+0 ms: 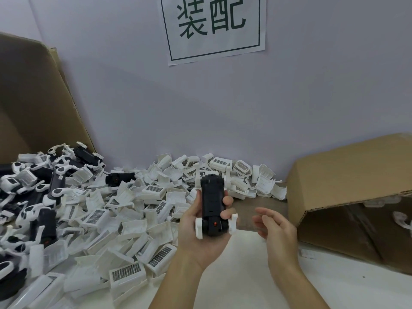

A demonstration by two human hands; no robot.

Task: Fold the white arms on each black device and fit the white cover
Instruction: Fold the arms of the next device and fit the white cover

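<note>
We hold one black device [211, 205] upright in our left hand [198, 233] — it lies lengthwise along the palm, thumb on its left edge and curled fingers [227, 200] wrapped round its right side. Its near end, with a small orange dot, points toward us, and two white arms [233, 223] stick out on either side of that end; further white arms show at the far end. Our right hand [276, 230] hovers just beside the device, apart from it, fingers loosely spread and holding nothing. To the left, on the table [245, 275], lies a heap of white covers [127, 273], with more black devices [48, 224] mixed in at the far left. An open cardboard box [347, 197] lies on its side to the right — a paper sign [213, 27] hangs on the wall behind.
</note>
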